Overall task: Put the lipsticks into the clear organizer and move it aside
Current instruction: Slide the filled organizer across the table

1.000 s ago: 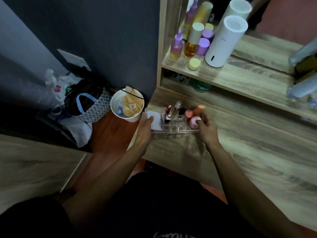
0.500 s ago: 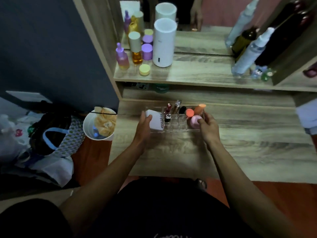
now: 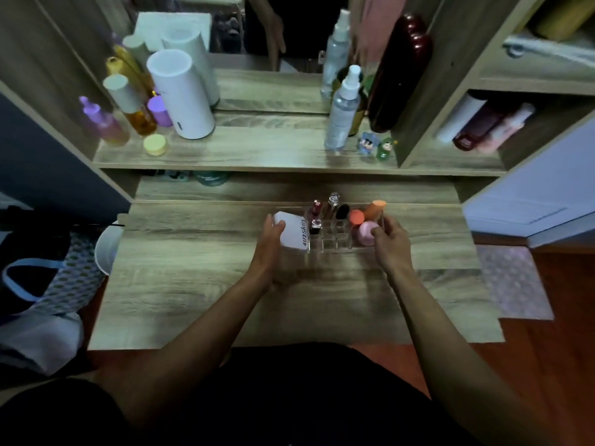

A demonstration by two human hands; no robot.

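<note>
On desk [image 3: 199,284]: clear organizer [image 3: 331,244], lipsticks [image 3: 316,208] loaded; left hand [image 3: 270,244] and right hand [image 3: 391,241] fingers clamp its ends; moving aside pending.

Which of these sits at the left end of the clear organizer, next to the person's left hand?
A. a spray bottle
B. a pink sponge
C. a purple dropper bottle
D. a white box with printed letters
D: the white box fills the left end of the clear organizer, with the left hand against it; the pink sponge lies at the right end.
</note>
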